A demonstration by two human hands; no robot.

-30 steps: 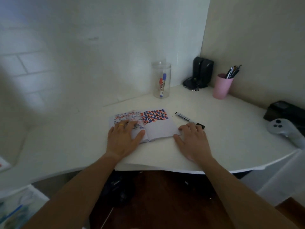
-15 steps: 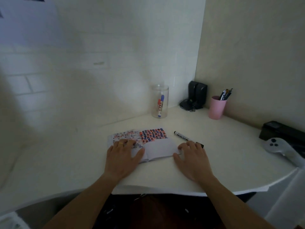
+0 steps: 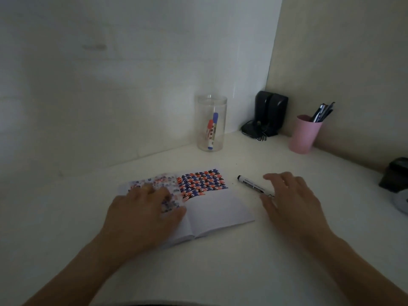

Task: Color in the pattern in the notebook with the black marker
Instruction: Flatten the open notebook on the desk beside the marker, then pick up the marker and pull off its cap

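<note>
An open notebook (image 3: 212, 206) lies on the white desk (image 3: 242, 261). The top of its right page carries a red, blue and black pattern (image 3: 202, 182); the lower part is blank. My left hand (image 3: 145, 213) lies flat on the left page, fingers spread. A black marker (image 3: 254, 186) with a white label lies on the desk just right of the notebook, cap end pointing away to the left. My right hand (image 3: 291, 199) hovers over the marker's near end, fingers apart, and hides that end. It holds nothing.
A clear jar (image 3: 212, 125) with a red and a blue marker stands behind the notebook. Black speakers (image 3: 268, 115) sit in the corner, a pink cup (image 3: 304, 134) of pens to their right. A dark box (image 3: 395, 175) and a grey controller (image 3: 400, 200) lie at the right edge.
The camera has tilted up and come closer. My right hand has lifted off the notebook's edge and moved right, over the marker. The left hand stays on the left page.
</note>
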